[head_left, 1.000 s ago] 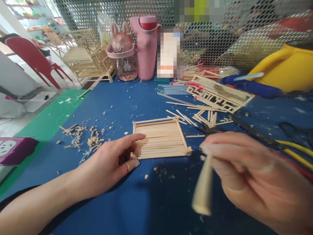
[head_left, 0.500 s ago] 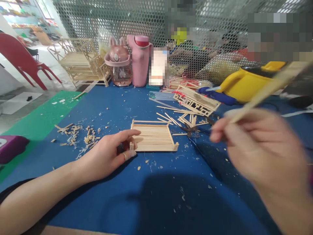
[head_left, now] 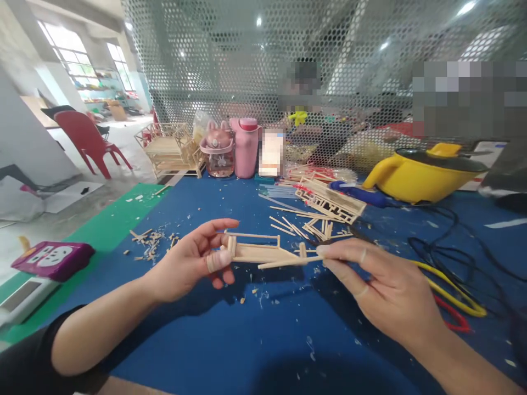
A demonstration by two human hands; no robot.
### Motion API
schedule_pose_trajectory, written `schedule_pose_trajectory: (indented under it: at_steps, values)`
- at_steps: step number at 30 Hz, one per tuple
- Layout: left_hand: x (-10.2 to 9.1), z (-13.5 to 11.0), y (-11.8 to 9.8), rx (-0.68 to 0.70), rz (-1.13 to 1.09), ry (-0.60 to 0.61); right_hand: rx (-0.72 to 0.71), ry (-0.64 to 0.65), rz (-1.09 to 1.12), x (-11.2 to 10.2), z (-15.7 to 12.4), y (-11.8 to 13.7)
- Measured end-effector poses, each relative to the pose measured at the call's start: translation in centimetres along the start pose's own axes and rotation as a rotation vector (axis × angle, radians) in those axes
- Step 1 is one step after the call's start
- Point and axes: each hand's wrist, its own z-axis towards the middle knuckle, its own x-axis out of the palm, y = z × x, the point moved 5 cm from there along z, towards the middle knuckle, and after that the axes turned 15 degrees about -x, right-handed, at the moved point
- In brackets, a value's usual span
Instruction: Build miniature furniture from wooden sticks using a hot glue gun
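A small wooden stick frame (head_left: pixel 255 253) with a slatted base, short posts and a rear rail is lifted and tilted just above the blue tabletop (head_left: pixel 230 340). My left hand (head_left: pixel 201 255) grips its left end, thumb in front and fingers behind. Between the thumb and forefinger of my right hand (head_left: pixel 379 280) is pinched a thin wooden stick (head_left: pixel 284 264), which runs leftward along the front right edge of the frame. It appears to touch the frame near the right front post.
Loose sticks (head_left: pixel 288 225) and a larger stick piece (head_left: pixel 329 200) lie behind the hands. Wood scraps (head_left: pixel 148 244) are at left. Cables (head_left: pixel 448 241), a yellow pot (head_left: pixel 428 174), a blue glue gun (head_left: pixel 356 193), pink bottles (head_left: pixel 246 148) and a purple power strip (head_left: pixel 57 260) stand around.
My left hand has raised the frame from the table and tilted it. My right hand has moved left and down, bringing its stick to the frame's front edge. The head view has tipped upward.
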Motion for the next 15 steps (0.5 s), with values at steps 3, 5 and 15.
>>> schedule_pose_trajectory:
  at_steps: [3, 5, 15]
  values:
    - [-0.4, 0.4, 0.1, -0.006, -0.084, -0.005, -0.022, -0.034, -0.056, 0.7, 0.4, 0.6]
    - [-0.4, 0.5, 0.2, -0.02, -0.108, -0.038, -0.036, -0.033, -0.09, 1.2, 0.6, 1.1]
    - [-0.5, 0.5, 0.7, -0.048, -0.162, -0.141, -0.102, 0.021, -0.066, 3.1, 1.2, 2.4]
